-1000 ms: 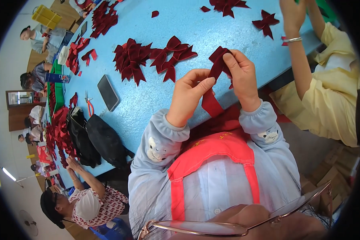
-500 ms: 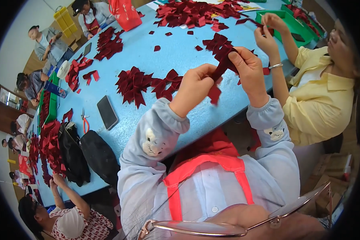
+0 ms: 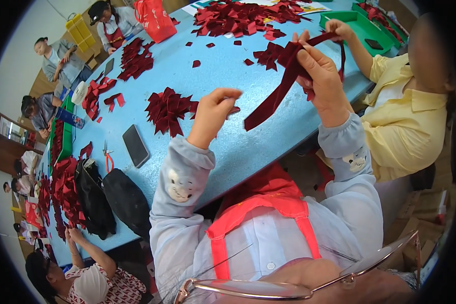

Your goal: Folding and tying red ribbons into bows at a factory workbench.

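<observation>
In my right hand (image 3: pixel 323 83), a dark red velvet ribbon (image 3: pixel 274 99) is pinched between thumb and fingers. One flat end hangs toward the lower left over the table. My left hand (image 3: pixel 211 115) is raised apart from the ribbon, its fingers curled inward; whether anything is between them is hidden. Behind that hand lies a pile of red velvet bows (image 3: pixel 168 112), partly covered. A smaller bow cluster (image 3: pixel 268 55) rests just beyond the ribbon. Another red strip (image 3: pixel 319 38) arches from beside my right hand toward a co-worker's hand (image 3: pixel 341 29); where it joins is unclear.
A black phone (image 3: pixel 136 146), orange-handled pliers (image 3: pixel 109 159) and a black bag (image 3: pixel 126 200) lie on the blue table (image 3: pixel 187 164) to my left. A large heap of red pieces (image 3: pixel 238 17) and a green tray (image 3: pixel 347 25) stand farther off. A co-worker in yellow (image 3: pixel 405 124) sits close at right.
My left hand has let go of the ribbon and drawn back left. My right hand still grips it, with its end swinging free. The co-worker's near hand is now hidden behind mine.
</observation>
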Demonstrator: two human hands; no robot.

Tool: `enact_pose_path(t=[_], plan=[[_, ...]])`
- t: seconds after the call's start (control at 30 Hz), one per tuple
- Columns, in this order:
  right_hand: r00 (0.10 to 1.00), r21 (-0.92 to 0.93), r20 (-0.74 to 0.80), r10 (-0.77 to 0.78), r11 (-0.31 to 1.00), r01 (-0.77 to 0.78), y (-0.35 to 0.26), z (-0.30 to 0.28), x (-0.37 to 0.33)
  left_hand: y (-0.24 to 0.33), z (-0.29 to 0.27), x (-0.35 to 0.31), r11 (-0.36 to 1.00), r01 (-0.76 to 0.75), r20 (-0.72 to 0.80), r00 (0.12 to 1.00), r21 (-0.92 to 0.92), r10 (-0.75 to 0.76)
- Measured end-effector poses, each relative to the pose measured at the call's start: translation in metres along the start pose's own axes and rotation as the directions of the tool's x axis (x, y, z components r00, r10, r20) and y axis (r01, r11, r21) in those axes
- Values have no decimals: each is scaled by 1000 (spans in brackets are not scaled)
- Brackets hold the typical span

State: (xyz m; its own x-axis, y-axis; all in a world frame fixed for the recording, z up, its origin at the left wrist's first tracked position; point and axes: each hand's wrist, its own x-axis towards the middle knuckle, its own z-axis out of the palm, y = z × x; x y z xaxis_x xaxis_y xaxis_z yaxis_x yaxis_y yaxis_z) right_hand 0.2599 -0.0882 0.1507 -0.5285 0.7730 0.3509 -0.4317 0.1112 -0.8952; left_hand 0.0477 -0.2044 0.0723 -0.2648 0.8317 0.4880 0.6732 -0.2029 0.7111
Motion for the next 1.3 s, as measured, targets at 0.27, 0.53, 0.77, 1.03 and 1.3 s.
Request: enact_pose_path(t=[0.27, 0.53, 0.77, 1.03, 1.3], plan=[[996, -40, 61, -68, 997, 70, 19, 7, 0, 75, 9, 27, 512, 539, 568, 815, -669, -115], [997, -33, 66, 38, 999, -35, 20, -14, 6, 68, 28, 37, 543, 616, 647, 745, -571, -165], [972, 196, 186, 143, 964, -180, 25, -28, 8, 71, 25, 41, 642, 610, 723, 680, -464, -124], [950, 264, 288, 123, 943, -202, 21, -37, 7, 56, 17, 45, 695, 673, 904, 420, -253, -78], [982, -58, 186, 43, 998, -33, 30, -18, -1, 72, 18, 31, 612, 589, 662, 737, -528, -138]])
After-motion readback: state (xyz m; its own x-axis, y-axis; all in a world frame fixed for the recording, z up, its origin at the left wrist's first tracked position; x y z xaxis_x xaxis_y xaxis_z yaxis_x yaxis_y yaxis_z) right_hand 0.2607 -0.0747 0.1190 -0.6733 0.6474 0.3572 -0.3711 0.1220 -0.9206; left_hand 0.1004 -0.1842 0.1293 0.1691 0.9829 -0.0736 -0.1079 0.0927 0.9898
